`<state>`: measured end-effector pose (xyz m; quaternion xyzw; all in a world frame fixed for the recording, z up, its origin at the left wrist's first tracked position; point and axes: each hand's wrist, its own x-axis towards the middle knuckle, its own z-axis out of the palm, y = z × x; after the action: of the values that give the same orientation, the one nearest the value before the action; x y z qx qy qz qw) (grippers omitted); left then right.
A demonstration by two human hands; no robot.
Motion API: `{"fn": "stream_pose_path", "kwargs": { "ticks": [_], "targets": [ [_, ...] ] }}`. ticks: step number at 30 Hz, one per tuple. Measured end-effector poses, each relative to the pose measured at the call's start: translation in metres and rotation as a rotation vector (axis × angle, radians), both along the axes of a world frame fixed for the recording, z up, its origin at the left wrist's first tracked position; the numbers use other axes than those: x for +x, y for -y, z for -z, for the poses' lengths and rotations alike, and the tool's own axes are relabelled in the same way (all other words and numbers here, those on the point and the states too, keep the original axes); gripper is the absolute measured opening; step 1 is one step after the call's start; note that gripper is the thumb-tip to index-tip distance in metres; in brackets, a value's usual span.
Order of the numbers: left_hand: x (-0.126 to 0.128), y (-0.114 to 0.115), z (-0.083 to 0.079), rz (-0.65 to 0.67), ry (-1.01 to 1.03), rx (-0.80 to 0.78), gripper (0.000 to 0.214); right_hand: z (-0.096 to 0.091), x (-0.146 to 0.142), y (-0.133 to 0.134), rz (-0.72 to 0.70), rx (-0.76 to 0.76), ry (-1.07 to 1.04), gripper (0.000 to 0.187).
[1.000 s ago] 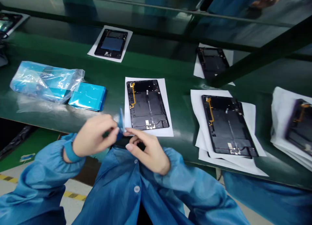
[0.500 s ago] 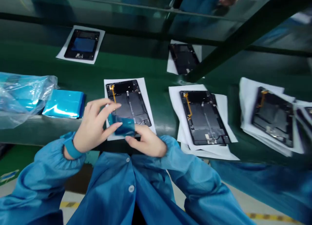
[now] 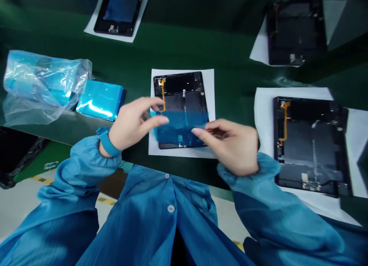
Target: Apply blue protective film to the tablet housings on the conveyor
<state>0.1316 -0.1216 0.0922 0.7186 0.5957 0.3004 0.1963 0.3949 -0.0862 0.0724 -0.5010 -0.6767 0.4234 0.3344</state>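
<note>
A see-through blue film sheet (image 3: 181,133) lies across or just over the lower half of an open tablet body (image 3: 175,101), whose inner parts and orange flex cable show. The body rests on white paper (image 3: 211,104). My right hand (image 3: 234,143) pinches the film's right edge between thumb and fingers. At the film's left end is my left hand (image 3: 135,122), its thumb and forefinger apart; the thumb reaches over the film, and whether it touches is unclear. Left of that hand sits a stack of shiny blue films (image 3: 99,99).
A clear plastic bag (image 3: 43,85) holding more blue film lies far left. Another tablet body (image 3: 313,143) on paper is at right, with one (image 3: 297,32) behind it. At the back left, a tablet body (image 3: 119,12) carries a blue sheet. The green bench (image 3: 230,47) has its front edge near me.
My hands have moved apart, and the film is now spread wider over the tablet body. My right hand has shifted right along with its edge. The view has moved closer.
</note>
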Motion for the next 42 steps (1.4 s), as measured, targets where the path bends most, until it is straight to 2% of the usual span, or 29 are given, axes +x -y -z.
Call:
{"fn": "stream_pose_path", "kwargs": {
  "ticks": [2, 3, 6, 9, 15, 21, 23, 26, 29, 35, 42],
  "targets": [
    [-0.003, -0.005, 0.007, -0.179, -0.131, -0.090, 0.053, 0.005, 0.005, -0.018, 0.082, -0.063, -0.043, 0.027],
    [-0.003, -0.007, 0.012, -0.225, -0.232, -0.144, 0.055, 0.009, 0.008, -0.027, 0.115, -0.094, -0.079, 0.031],
    [0.005, -0.009, 0.024, -0.216, -0.527, -0.294, 0.051, 0.023, 0.008, -0.051, 0.171, -0.153, -0.212, 0.037],
    [0.017, -0.010, 0.031, -0.164, -0.640, -0.386, 0.035, 0.033, 0.003, -0.060, 0.179, -0.217, -0.288, 0.035],
    [0.014, -0.012, 0.035, -0.076, -0.620, -0.332, 0.025, 0.037, -0.005, -0.056, 0.146, -0.280, -0.266, 0.025],
    [0.001, -0.013, 0.036, 0.005, -0.542, -0.313, 0.027, 0.038, -0.007, -0.055, 0.186, -0.289, -0.156, 0.031],
    [-0.007, -0.013, 0.038, 0.071, -0.434, -0.255, 0.026, 0.039, -0.006, -0.053, 0.195, -0.294, -0.135, 0.030],
    [-0.018, -0.014, 0.043, 0.244, -0.246, -0.148, 0.021, 0.040, -0.003, -0.050, 0.208, -0.280, -0.118, 0.026],
    [-0.022, -0.017, 0.048, 0.353, -0.207, -0.127, 0.023, 0.041, -0.001, -0.047, 0.225, -0.242, -0.075, 0.022],
    [-0.021, -0.019, 0.051, 0.353, -0.232, -0.174, 0.027, 0.037, -0.002, -0.045, 0.221, -0.172, -0.004, 0.018],
    [-0.021, -0.018, 0.050, 0.404, -0.283, 0.032, 0.020, 0.036, 0.000, -0.044, 0.214, -0.142, 0.038, 0.017]
  ]
}}
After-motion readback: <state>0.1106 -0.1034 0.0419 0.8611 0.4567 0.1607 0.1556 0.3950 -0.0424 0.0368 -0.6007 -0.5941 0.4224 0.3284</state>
